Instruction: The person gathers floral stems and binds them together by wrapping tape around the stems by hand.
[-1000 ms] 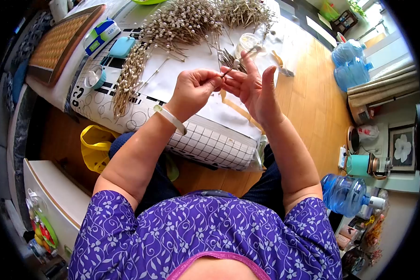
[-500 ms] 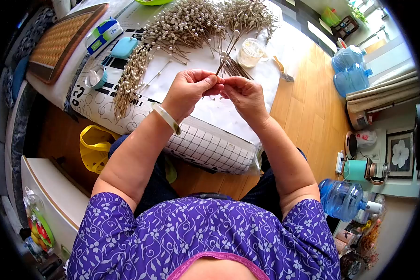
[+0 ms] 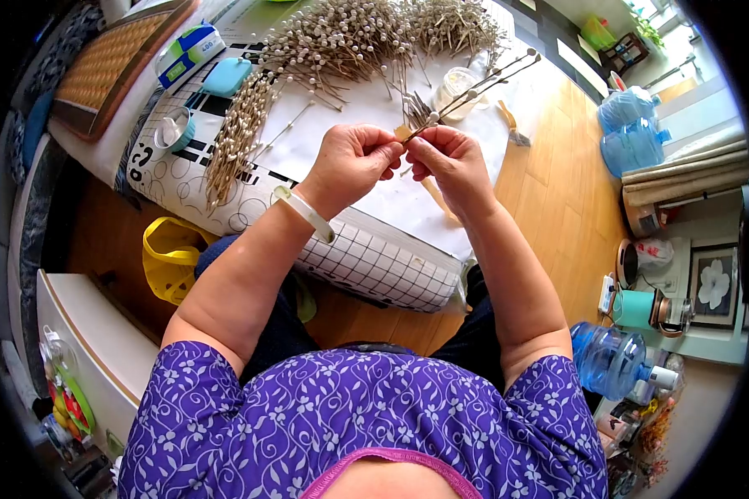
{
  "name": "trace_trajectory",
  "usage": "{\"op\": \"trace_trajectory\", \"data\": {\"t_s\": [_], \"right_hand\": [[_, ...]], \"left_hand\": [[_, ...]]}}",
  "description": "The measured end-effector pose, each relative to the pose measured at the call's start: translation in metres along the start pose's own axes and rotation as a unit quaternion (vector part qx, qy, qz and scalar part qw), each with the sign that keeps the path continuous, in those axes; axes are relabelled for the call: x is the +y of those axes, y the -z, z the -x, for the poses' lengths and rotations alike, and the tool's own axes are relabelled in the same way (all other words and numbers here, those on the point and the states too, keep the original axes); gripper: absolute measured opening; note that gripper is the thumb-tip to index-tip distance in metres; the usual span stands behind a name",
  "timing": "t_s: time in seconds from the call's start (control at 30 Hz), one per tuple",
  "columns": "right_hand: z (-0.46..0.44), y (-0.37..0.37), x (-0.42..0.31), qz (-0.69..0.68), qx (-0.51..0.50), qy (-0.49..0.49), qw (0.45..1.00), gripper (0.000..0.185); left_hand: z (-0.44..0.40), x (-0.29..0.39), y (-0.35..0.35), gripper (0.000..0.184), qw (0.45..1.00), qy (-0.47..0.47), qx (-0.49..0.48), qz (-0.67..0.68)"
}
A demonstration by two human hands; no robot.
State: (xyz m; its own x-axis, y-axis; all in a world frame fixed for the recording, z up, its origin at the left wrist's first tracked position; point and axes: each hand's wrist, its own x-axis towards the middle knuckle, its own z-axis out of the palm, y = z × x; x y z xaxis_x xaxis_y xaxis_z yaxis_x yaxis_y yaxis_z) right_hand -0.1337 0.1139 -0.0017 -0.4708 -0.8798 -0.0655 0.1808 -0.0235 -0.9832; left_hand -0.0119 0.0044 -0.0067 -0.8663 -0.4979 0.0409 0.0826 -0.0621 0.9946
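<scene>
Over the white-covered table, my left hand (image 3: 354,166) and my right hand (image 3: 453,166) meet fingertip to fingertip, both closed in a pinch. Between them are a few thin dark budded stems (image 3: 483,86), tilted up to the right with their buds at the far end. A small tan piece of what looks like tape (image 3: 403,132) shows at my left fingertips. Below my right hand a longer tan strip (image 3: 441,202) hangs down. My fingers partly hide the lower stem ends. Behind the stems stands a clear round tub (image 3: 460,83) with pale contents.
Large heaps of budded stems (image 3: 333,46) lie at the back, and a narrower bundle (image 3: 240,137) lies left. Nearby are a blue case (image 3: 226,77), a blue-rimmed cup (image 3: 175,131) and a tissue pack (image 3: 190,55). A tan-handled brush (image 3: 514,129) lies at the right edge.
The stems have swung from nearly upright to leaning right. A tan piece now shows at my left fingers and a tan strip under my right hand. Both hands stay close together.
</scene>
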Motion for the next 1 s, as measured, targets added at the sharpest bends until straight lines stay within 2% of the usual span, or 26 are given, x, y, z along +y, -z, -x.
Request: {"op": "trace_trajectory", "data": {"t_s": [0.27, 0.6, 0.67, 0.77, 0.87, 1.0], "right_hand": [[0.0009, 0.0024, 0.0002, -0.034, -0.018, 0.018, 0.999, 0.012], [0.0003, 0.0016, 0.0012, -0.054, -0.022, 0.022, 0.998, 0.012], [0.0004, 0.0013, -0.0023, -0.007, -0.015, 0.020, 1.000, 0.012], [0.0010, 0.0011, -0.0029, -0.013, -0.013, 0.026, 0.999, 0.012], [0.0017, -0.0012, -0.0017, -0.021, 0.005, 0.038, 0.999, 0.013], [0.0056, -0.0001, -0.0030, -0.094, 0.000, 0.030, 0.995, 0.013]], "left_hand": [[0.0009, 0.0031, 0.0012, 0.011, 0.999, 0.007, -0.003, -0.043], [0.0000, 0.0017, -0.0007, 0.013, 0.999, 0.003, 0.016, 0.028], [0.0000, 0.0000, 0.0005, 0.015, 0.999, -0.005, 0.006, 0.038], [0.0004, 0.0003, -0.0014, 0.018, 0.999, -0.025, -0.011, 0.041], [0.0012, 0.0019, -0.0050, 0.014, 0.998, -0.048, 0.013, 0.023], [0.0015, -0.0042, -0.0050, 0.015, 0.983, -0.160, 0.034, -0.078]]}}
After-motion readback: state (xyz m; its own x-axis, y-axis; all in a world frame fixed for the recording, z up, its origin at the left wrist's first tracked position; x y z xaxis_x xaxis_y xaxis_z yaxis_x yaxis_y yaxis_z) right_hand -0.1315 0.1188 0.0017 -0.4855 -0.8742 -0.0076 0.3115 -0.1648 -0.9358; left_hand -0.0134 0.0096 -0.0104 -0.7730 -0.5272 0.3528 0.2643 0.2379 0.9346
